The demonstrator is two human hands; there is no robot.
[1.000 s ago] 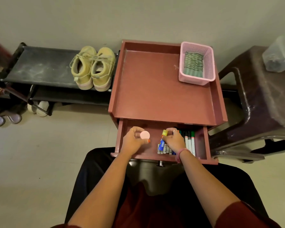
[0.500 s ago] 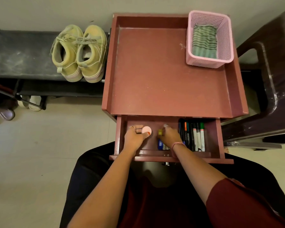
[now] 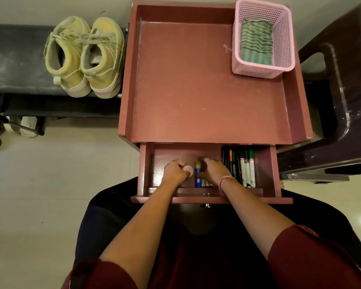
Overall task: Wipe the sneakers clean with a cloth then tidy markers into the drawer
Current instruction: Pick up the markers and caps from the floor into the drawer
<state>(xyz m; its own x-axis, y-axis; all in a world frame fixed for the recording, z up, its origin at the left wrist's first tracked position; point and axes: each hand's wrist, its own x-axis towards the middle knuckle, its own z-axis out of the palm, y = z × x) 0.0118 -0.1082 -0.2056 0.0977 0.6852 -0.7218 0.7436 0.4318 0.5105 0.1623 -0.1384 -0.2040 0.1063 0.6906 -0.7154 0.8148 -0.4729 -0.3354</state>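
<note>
The red-brown drawer (image 3: pixel 269 163) of the small table stands pulled out below me. Both hands are inside it. My left hand (image 3: pixel 174 173) grips a small round pink object (image 3: pixel 188 170). My right hand (image 3: pixel 213 171) curls over a bundle of markers, with a blue and yellow marker (image 3: pixel 198 174) showing at its left edge. Several more markers (image 3: pixel 241 167) lie in a row at the drawer's right side. The yellow sneakers (image 3: pixel 84 57) stand as a pair on a black rack to the left. A striped green cloth (image 3: pixel 256 41) lies in the pink basket (image 3: pixel 258 70).
The table top (image 3: pixel 186 80) has raised rims on three sides. A dark plastic stool (image 3: pixel 346 101) stands close on the right. The black shoe rack (image 3: pixel 15 61) on the left holds more footwear (image 3: pixel 24 126) on its lower shelf. Pale tiled floor surrounds my lap.
The camera has leaned forward and down over the table. Both hands have stayed in the drawer; the right hand has lowered its markers toward the drawer floor.
</note>
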